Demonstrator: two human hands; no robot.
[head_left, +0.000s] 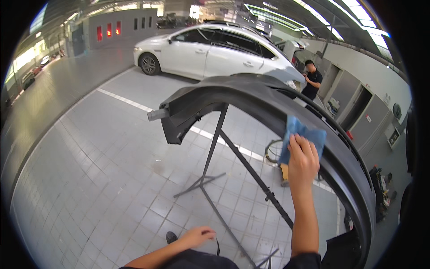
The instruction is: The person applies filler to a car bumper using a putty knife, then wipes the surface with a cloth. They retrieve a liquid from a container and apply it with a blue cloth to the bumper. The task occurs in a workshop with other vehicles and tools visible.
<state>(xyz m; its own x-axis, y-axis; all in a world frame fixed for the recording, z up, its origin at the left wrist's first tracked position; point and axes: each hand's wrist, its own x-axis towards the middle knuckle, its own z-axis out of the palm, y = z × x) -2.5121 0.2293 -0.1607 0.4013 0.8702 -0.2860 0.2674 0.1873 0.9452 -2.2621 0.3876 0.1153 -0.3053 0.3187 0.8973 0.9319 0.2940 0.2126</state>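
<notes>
A large dark grey car bumper (215, 93) rests on a black metal stand (217, 134) in front of me and curves down along my right side. My right hand (303, 157) grips a crumpled blue cloth (313, 134) and presses it against the bumper's outer face. The cloth spreads out above and beside the fingers. Low in the view, my left hand (198, 236) hovers near my body, away from the bumper. Its fingers are loosely bent, with nothing visible between them.
Behind the bumper stands a white car (215, 51), with a person in dark clothes (312, 80) at its rear. The stand's legs spread over the tiled floor (107, 179). A coiled hose (272, 151) lies beyond the stand, and assorted items (383, 193) sit at the right wall.
</notes>
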